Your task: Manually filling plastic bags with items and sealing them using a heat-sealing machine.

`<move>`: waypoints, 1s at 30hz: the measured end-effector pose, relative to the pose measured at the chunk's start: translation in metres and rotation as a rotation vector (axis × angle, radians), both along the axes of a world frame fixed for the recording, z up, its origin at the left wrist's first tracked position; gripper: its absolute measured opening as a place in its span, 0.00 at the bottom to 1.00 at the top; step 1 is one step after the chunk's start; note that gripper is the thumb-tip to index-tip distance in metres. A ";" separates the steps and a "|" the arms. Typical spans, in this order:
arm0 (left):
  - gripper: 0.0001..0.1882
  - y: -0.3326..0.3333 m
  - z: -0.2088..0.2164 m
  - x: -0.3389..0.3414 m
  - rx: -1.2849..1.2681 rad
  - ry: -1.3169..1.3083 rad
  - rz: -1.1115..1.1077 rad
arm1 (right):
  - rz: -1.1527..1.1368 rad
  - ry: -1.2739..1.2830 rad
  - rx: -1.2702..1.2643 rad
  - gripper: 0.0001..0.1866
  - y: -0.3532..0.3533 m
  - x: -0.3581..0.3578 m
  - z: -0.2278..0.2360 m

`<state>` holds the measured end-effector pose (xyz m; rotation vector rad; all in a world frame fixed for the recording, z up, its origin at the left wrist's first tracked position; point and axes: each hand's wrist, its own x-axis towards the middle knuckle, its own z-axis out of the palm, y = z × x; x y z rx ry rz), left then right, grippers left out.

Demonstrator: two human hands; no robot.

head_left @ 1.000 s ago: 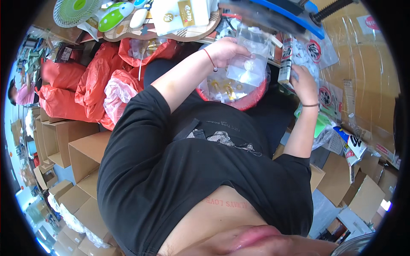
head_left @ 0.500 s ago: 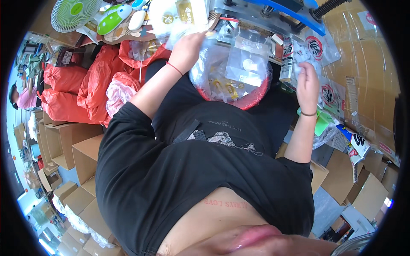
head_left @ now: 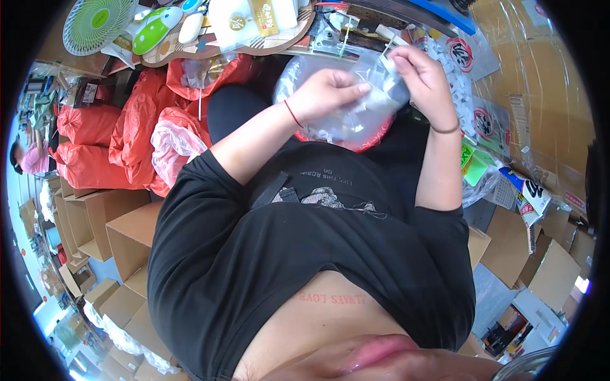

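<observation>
A clear plastic bag [head_left: 389,90], partly smeared by motion, is stretched between my hands above the red-rimmed, plastic-lined container [head_left: 359,147] at my lap. My left hand [head_left: 332,95] is closed on the bag's left side, thumb pointing right. My right hand [head_left: 424,81] pinches its upper right edge between thumb and fingers. Whether a small piece is also in the right fingers I cannot make out. Beyond my left hand, a stack of clear printed bags [head_left: 238,26] with a gold label lies on the patterned board [head_left: 166,56]. Several small white pieces [head_left: 450,70] lie beside my right hand.
A metal press with a blue bar [head_left: 445,14] stands at the far right. A green-and-white fan [head_left: 98,22] and a white mouse-shaped object [head_left: 190,28] sit far left. Red sacks [head_left: 95,124] fill the left side, cardboard boxes [head_left: 130,228] below them; a cardboard wall [head_left: 534,95] rises right.
My left hand has come from the bag stack rightward and nearer, over the container. My right hand has moved left from beside the white pieces and now grips the bag. The view has shifted slightly.
</observation>
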<state>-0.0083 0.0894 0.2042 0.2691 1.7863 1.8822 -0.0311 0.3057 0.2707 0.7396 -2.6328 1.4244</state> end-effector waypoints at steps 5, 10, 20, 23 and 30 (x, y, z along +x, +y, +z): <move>0.12 0.015 -0.001 0.009 0.225 -0.317 -0.181 | 0.098 -0.008 0.234 0.15 0.042 0.001 -0.001; 0.11 0.016 -0.023 -0.022 0.265 -0.258 -0.118 | -0.449 -0.017 0.904 0.17 0.092 0.008 -0.013; 0.24 0.002 -0.009 -0.068 0.140 -0.220 0.177 | -0.378 0.060 0.646 0.17 0.121 0.010 -0.062; 0.32 -0.028 -0.018 -0.079 -0.305 0.310 0.542 | -0.423 0.087 0.583 0.17 0.120 0.016 -0.062; 0.23 -0.110 -0.052 -0.064 -0.947 1.330 0.435 | -0.501 0.265 0.473 0.17 0.111 0.033 -0.037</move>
